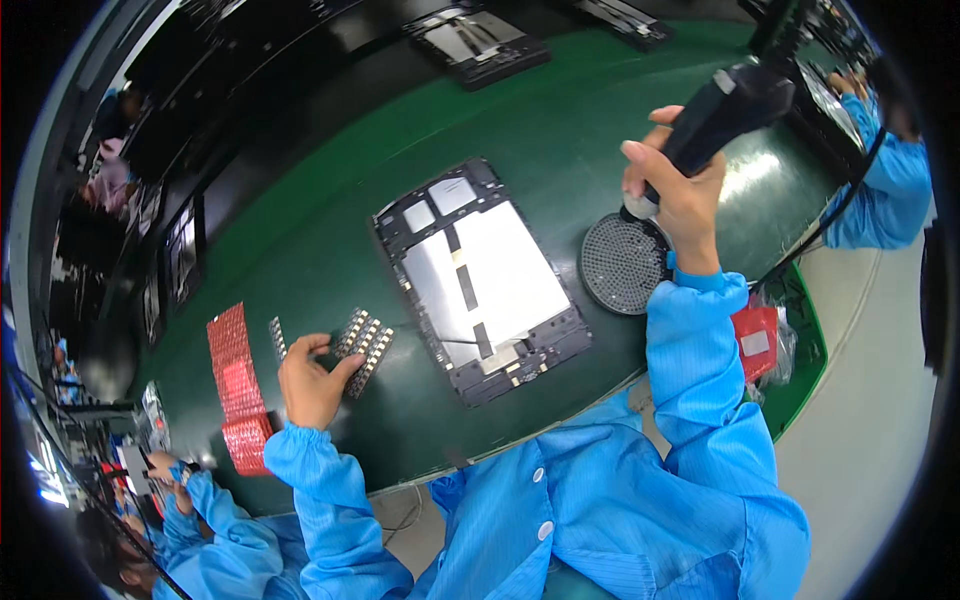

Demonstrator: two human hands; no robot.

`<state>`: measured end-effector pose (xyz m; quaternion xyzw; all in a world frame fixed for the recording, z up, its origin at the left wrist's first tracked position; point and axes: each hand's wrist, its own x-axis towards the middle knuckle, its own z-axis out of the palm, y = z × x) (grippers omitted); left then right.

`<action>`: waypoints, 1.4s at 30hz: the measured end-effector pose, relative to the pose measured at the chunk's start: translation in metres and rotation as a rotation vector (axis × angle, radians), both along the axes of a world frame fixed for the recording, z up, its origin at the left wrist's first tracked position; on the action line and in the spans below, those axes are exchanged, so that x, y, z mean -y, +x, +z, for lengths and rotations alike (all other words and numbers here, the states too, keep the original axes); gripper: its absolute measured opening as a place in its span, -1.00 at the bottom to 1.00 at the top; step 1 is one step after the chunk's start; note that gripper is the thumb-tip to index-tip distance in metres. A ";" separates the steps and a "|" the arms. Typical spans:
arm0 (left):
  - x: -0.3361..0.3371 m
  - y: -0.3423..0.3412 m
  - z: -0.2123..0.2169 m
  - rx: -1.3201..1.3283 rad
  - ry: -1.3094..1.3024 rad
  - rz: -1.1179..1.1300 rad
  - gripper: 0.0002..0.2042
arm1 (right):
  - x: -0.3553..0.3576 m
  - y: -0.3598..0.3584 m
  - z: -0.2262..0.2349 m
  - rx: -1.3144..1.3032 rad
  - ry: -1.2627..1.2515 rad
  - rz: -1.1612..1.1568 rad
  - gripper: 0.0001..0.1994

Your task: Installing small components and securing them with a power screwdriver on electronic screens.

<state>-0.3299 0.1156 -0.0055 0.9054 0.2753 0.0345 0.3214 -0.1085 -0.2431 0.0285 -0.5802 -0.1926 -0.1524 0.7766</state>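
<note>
The green bench (pixel 330 230) fills most of what you see, curving away toward the top, with other dark trays lying on it at the far edge. Straight ahead of you lies the opened tablet (pixel 480 280), back side up, its dark frame around a pale silvery plate crossed by a dark strip, set at a slant on the bench. Just right of the tablet sits a round black perforated dish (pixel 612 268), flat on the bench. Your right hand (pixel 680 195) is clenched around a black electric screwdriver (pixel 725 110), held upright with its lower end down on the dish's upper right rim; a black cable runs off to the right from it. At the bench's right edge, beside your right sleeve, is a small red bag (pixel 757 338). To your left, a strip of red packets (pixel 236 385) lies along the bench. Your left hand (pixel 310 380) rests near the front edge, its fingers pinching one of the small component strips (pixel 365 345) that lie side by side between the red packets and the tablet.
</note>
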 end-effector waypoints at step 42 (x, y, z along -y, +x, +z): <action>0.022 0.016 -0.038 0.484 -0.169 0.098 -0.89 | -0.180 -0.056 0.040 0.035 -0.019 0.542 -0.65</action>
